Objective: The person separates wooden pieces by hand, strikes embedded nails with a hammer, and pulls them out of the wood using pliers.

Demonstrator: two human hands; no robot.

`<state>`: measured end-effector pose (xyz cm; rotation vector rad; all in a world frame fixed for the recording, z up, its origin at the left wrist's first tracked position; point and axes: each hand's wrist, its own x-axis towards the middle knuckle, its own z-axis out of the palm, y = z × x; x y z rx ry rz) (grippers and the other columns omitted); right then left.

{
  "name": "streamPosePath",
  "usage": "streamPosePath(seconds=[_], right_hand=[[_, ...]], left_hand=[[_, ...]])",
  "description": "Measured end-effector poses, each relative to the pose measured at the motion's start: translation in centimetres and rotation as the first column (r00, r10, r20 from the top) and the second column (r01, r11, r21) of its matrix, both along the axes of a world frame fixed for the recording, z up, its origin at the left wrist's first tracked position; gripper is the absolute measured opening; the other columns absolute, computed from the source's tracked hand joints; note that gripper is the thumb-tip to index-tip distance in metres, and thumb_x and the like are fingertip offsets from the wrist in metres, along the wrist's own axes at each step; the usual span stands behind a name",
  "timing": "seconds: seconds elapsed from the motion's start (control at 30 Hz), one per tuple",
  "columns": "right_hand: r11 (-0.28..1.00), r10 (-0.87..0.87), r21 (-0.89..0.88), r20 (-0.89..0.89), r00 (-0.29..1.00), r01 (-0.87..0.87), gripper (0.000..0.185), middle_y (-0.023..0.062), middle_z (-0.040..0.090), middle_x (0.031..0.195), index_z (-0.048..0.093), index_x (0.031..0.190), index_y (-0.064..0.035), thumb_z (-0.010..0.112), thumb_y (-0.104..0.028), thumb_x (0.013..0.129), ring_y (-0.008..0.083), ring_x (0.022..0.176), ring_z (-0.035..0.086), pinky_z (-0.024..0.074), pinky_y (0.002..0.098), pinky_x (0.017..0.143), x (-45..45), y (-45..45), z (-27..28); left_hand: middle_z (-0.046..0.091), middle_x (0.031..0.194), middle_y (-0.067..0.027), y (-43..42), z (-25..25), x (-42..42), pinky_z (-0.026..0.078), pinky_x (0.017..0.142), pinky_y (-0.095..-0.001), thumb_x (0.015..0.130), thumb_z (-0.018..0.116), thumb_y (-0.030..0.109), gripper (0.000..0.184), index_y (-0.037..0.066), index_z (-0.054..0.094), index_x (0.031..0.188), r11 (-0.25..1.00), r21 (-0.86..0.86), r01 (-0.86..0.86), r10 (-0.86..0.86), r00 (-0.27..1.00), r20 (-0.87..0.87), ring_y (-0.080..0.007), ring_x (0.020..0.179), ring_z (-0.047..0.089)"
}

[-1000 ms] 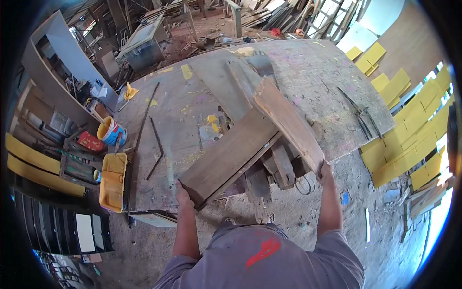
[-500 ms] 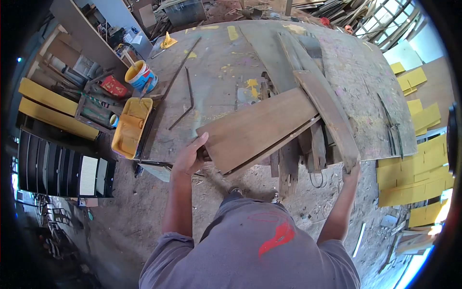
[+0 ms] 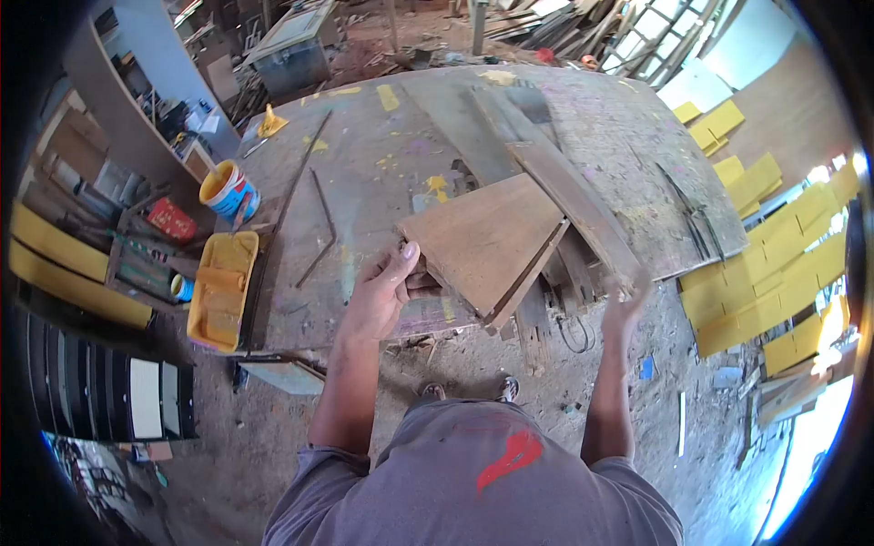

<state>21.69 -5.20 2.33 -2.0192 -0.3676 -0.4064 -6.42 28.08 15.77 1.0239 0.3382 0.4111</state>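
Board of wide, flat brown wood [image 3: 496, 237] above the near edge of a paint-spattered grey worktable [image 3: 360, 136], its left end grasped by the left hand [image 3: 384, 291]; right hand [image 3: 625, 308] blurred at the end of a long brown plank [image 3: 580, 211], grip indeterminable.

Single camera, worn on the head, looked forward and steeply down from above the shirt [image 3: 391, 482], which filled bottom centre. Feet [image 3: 509, 389] showed just above it. Left hand [image 3: 382, 291] and right hand [image 3: 624, 309] sat near the lens, either side of centre. Table [image 3: 619, 136] spanned the middle, far edge bowed; scrap wood [image 3: 528, 32] lay farther off, along the top. Very wide view, corners black.
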Motion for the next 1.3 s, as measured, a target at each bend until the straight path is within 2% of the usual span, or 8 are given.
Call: streamPosePath(seconds=[0.07, 0.23, 0.33, 0.47, 0.57, 0.83, 1.07, 1.3], right_hand=[[0.856, 0.516, 0.012, -0.022, 0.856, -0.516, 0.08, 0.018, 0.042, 0.157, 0.041, 0.154, 0.0006, 0.078, -0.007, 0.084, 0.0306, 0.143, 0.044, 0.0377, 0.0466, 0.117, -6.3, 3.3, 8.8], [0.75, 0.631, -0.136, 0.442, 0.638, -0.647, 0.052, 0.0119, 0.071, 0.127, 0.064, 0.136, 0.0006, 0.078, -0.001, 0.085, 0.0225, 0.113, 0.067, 0.052, 0.0349, 0.1, -10.3, 9.5, 16.1], [0.78, 0.309, 0.48, 0.263, 0.914, -0.402, 0.034, 0.0082, 0.075, 0.116, 0.071, 0.124, 0.0008, 0.076, -0.004, 0.091, 0.0166, 0.107, 0.067, 0.0527, 0.0321, 0.094, -10.1, 10.7, 18.3], [0.784, -0.05, 0.592, 0.357, 0.933, -0.184, 0.026, 0.0046, 0.072, 0.116, 0.07, 0.123, -0.0003, 0.071, -0.009, 0.099, 0.0115, 0.106, 0.063, 0.0507, 0.0294, 0.091, -7.2, 7.2, 25.4], [0.485, 0.007, 0.837, 0.283, 0.959, -0.251, 0.026, 0.004, 0.07, 0.118, 0.068, 0.127, -0.0006, 0.068, -0.011, 0.103, 0.0125, 0.109, 0.062, 0.0497, 0.0295, 0.093, -5.7, 3.5, 26.7], [0.154, 0.393, 0.978, 0.071, 0.917, -0.141, 0.033, 0.0017, 0.066, 0.116, 0.059, 0.135, -0.0049, 0.065, -0.016, 0.105, 0.014, 0.107, 0.063, 0.0495, 0.0351, 0.103, -3.5, -6.4, 21.9], [0.577, 0.313, 0.771, 0.095, 0.945, -0.269, 0.036, 0.0046, 0.071, 0.1, 0.068, 0.124, -0.0036, 0.08, -0.001, 0.091, 0.0119, 0.085, 0.066, 0.0542, 0.0294, 0.071, 5.4, -20.5, 19.8], [0.915, 0.265, 0.293, 0.084, 0.961, -0.278, 0.018, 0.0085, 0.076, 0.09, 0.08, 0.097, -0.0027, 0.089, -0.011, 0.083, 0.0152, 0.085, 0.071, 0.0543, 0.0288, 0.076, 15.4, -29.1, 17.1]], left_hand=[[0.073, 0.12, -0.0137, -0.5, 1.3, 0.4, 0.059, 0.089, -0.0475, 0.109, 0.053, 0.032, 0.041, 0.002, 0.057, 0.137, 0.997, 0.03, 0.075, -0.076, 0.997, 0.031, -0.028, 0.107, 0.073], [0.067, 0.128, -0.0147, -3.3, 5.3, 3.4, 0.057, 0.096, -0.0447, 0.107, 0.062, 0.023, 0.038, -0.002, 0.056, 0.135, 0.964, 0.142, 0.224, -0.25, 0.945, 0.209, -0.0259, 0.112, 0.07], [0.063, 0.139, -0.0154, -3.6, 6.7, 6.9, 0.047, 0.108, -0.0392, 0.104, 0.068, 0.022, 0.047, 0.001, 0.053, 0.143, 0.888, 0.42, 0.185, -0.342, 0.878, 0.336, -0.0241, 0.127, 0.062], [0.056, 0.146, -0.0221, -4.2, 7.8, 11.2, 0.041, 0.114, -0.0432, 0.095, 0.076, 0.026, 0.06, -0.002, 0.053, 0.142, 0.549, 0.783, -0.291, -0.016, 0.934, 0.358, -0.033, 0.136, 0.054], [0.057, 0.146, -0.0181, -5.3, 7.9, 13.9, 0.05, 0.102, -0.0389, 0.096, 0.073, 0.02, 0.056, 0.001, 0.053, 0.144, 0.209, 0.862, -0.461, 0.042, 0.885, 0.463, -0.0298, 0.133, 0.057], [0.076, 0.094, -0.017, -12.6, 4.4, 19.3, 0.054, 0.078, -0.0392, 0.091, 0.079, 0.041, 0.049, -0.004, 0.072, 0.11, 0.323, 0.946, -0.032, -0.033, 0.998, 0.045, -0.0273, 0.088, 0.073], [0.068, 0.069, -0.0146, -22.5, 2.9, 22.1, 0.05, 0.061, -0.0378, 0.08, 0.088, 0.041, 0.046, -0.001, 0.072, 0.089, 0.2, 0.972, -0.121, 0.143, 0.985, 0.094, -0.0271, 0.062, 0.067], [0.062, 0.059, -0.0096, -29.4, 1.5, 25.8, 0.047, 0.056, -0.0377, 0.074, 0.093, 0.041, 0.049, 0.003, 0.063, 0.075, 0.096, 0.982, -0.16, 0.256, 0.958, 0.131, -0.0253, 0.054, 0.059]])
